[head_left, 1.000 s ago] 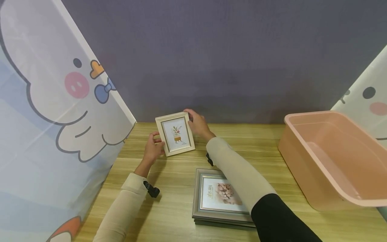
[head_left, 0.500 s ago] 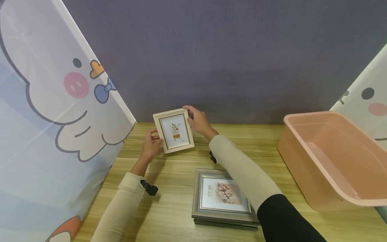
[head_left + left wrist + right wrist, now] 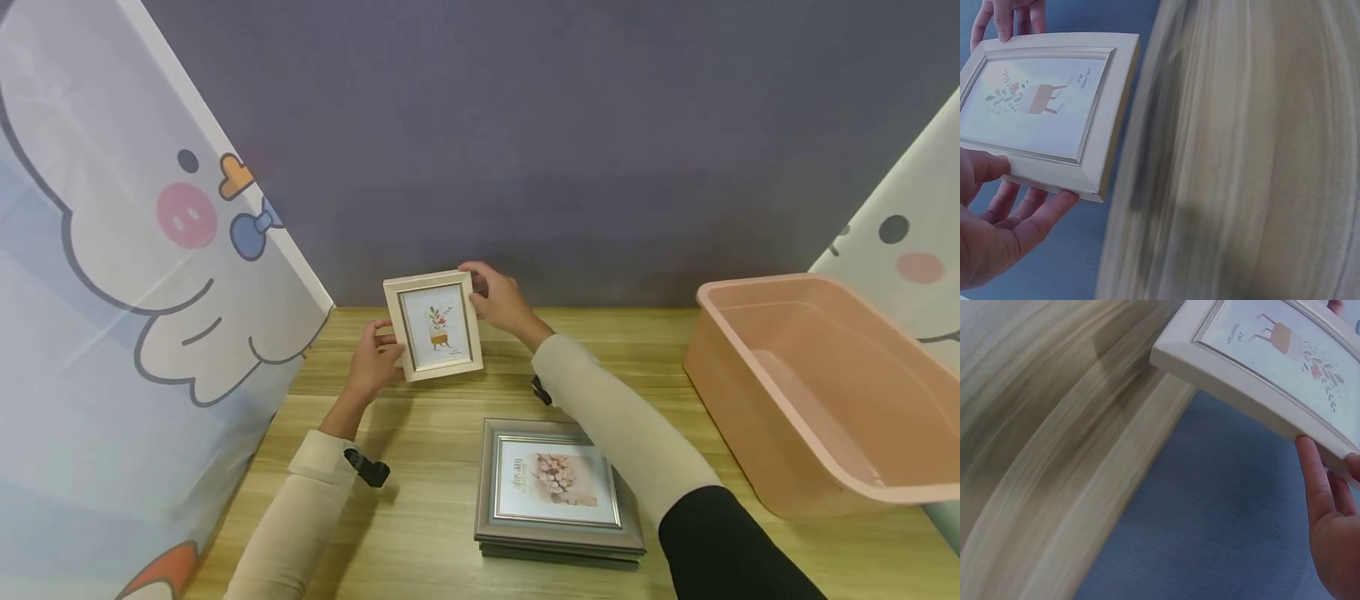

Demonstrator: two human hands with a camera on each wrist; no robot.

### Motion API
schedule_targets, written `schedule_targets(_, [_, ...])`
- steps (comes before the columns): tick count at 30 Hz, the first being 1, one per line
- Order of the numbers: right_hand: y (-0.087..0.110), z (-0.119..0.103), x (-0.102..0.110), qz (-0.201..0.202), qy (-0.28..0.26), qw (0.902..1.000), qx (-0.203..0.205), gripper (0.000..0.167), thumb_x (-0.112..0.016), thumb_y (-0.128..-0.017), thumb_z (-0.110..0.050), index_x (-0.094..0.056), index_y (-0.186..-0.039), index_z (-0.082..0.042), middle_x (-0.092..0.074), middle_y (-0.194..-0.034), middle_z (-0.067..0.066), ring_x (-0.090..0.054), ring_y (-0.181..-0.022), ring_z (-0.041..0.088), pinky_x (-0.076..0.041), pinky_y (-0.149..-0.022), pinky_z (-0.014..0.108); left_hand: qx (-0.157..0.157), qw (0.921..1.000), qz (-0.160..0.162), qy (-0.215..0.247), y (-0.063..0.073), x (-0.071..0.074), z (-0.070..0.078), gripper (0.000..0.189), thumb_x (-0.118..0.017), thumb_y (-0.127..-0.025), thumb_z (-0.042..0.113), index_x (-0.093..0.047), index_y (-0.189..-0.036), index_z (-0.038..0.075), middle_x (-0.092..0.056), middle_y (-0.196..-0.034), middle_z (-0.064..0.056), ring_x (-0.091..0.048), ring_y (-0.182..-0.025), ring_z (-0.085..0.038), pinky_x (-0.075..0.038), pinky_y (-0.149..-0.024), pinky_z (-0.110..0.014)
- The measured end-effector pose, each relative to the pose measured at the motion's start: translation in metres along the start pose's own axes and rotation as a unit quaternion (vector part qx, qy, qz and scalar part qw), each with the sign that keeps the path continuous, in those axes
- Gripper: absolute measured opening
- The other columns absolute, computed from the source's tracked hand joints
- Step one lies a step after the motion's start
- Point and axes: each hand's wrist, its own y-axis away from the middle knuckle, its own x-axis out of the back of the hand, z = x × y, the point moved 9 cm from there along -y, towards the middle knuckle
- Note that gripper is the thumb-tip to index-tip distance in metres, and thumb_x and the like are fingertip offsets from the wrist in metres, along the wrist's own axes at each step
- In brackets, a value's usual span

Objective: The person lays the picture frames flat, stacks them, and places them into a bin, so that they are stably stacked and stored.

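A cream picture frame (image 3: pixel 437 327) with a potted-plant print is held up by both hands near the back of the table, tilted slightly to the left. My left hand (image 3: pixel 372 364) grips its left side; in the left wrist view the thumb (image 3: pixel 988 165) lies on the front border and the fingers go behind. At the upper right corner my right hand (image 3: pixel 501 302) pinches the border. The right wrist view shows the frame's side (image 3: pixel 1241 394) with right fingers (image 3: pixel 1317 478) against it.
A stack of grey picture frames (image 3: pixel 555 533) lies flat on the wooden table (image 3: pixel 420 517), partly under the right forearm. An open pink bin (image 3: pixel 757 400) stands at the right. Behind rises a dark grey wall panel (image 3: pixel 525 150), with a cartoon-printed sheet (image 3: pixel 97 333) at the left.
The cream picture frame has risen a little, with its tilt slightly reduced. Both hands keep their hold on it. The right forearm has shifted right, uncovering more of the stack.
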Motion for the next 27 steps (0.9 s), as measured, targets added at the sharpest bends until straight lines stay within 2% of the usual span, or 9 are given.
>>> schedule_targets(3, [0.003,-0.001,0.004,-0.004,-0.016,0.9999,0.003,0.048,-0.055,-0.102,-0.007,-0.050,-0.147,-0.021,-0.067,-0.122,0.012,-0.072,-0.096,0.024,-0.063,-0.067,0.035,-0.005,0.9999,0.001,-0.012,0.002,0.001,0.006,0.055,-0.059,-0.100,0.002,-0.037,-0.149,0.010,-0.054,-0.130,-0.024,-0.062,-0.105,-0.028,-0.064,-0.072,-0.042])
schedule_targets(9, [0.014,-0.002,0.014,-0.011,-0.044,0.9989,0.008,0.046,-0.058,-0.101,-0.007,-0.051,-0.144,-0.019,-0.063,-0.122,0.014,-0.070,-0.095,0.026,-0.063,-0.066,0.030,-0.020,0.9990,-0.003,-0.041,0.005,0.000,0.016,0.054,-0.060,-0.100,0.004,-0.040,-0.150,0.012,-0.056,-0.131,-0.024,-0.063,-0.110,-0.034,-0.064,-0.075,-0.043])
schedule_targets(14, [0.024,-0.001,0.026,-0.002,-0.067,0.9977,0.009,0.041,-0.060,-0.100,-0.007,-0.054,-0.139,-0.019,-0.059,-0.120,0.014,-0.069,-0.093,0.027,-0.064,-0.068,0.031,-0.059,0.9953,-0.011,-0.076,0.006,-0.003,0.030,0.052,-0.061,-0.101,0.008,-0.044,-0.149,0.014,-0.061,-0.130,-0.023,-0.064,-0.113,-0.036,-0.062,-0.071,-0.034])
schedule_targets(19, [0.034,-0.001,0.039,0.003,-0.098,0.9951,0.012,0.038,-0.062,-0.100,-0.005,-0.055,-0.136,-0.014,-0.057,-0.118,0.016,-0.068,-0.095,0.030,-0.064,-0.072,0.037,-0.090,0.9914,-0.015,-0.094,0.008,-0.007,0.046,0.048,-0.063,-0.100,0.007,-0.049,-0.145,0.015,-0.065,-0.125,-0.023,-0.067,-0.108,-0.035,-0.060,-0.068,-0.032])
schedule_targets(22, [0.039,0.000,0.047,0.003,-0.107,0.9942,0.008,0.035,-0.063,-0.099,-0.006,-0.057,-0.133,-0.011,-0.057,-0.122,0.017,-0.068,-0.097,0.030,-0.064,-0.074,0.037,-0.104,0.9888,-0.019,-0.105,0.009,-0.011,0.054,0.047,-0.063,-0.100,0.006,-0.050,-0.144,0.013,-0.066,-0.123,-0.023,-0.068,-0.104,-0.035,-0.059,-0.066,-0.029])
schedule_targets(27, [0.047,0.003,0.060,0.005,-0.110,0.9939,0.007,0.029,-0.064,-0.099,-0.008,-0.059,-0.128,-0.006,-0.059,-0.123,0.017,-0.069,-0.100,0.031,-0.064,-0.079,0.040,-0.135,0.9833,-0.023,-0.120,0.010,-0.017,0.070,0.045,-0.064,-0.099,0.004,-0.054,-0.142,0.011,-0.067,-0.122,-0.024,-0.070,-0.106,-0.040,-0.057,-0.074,-0.031])
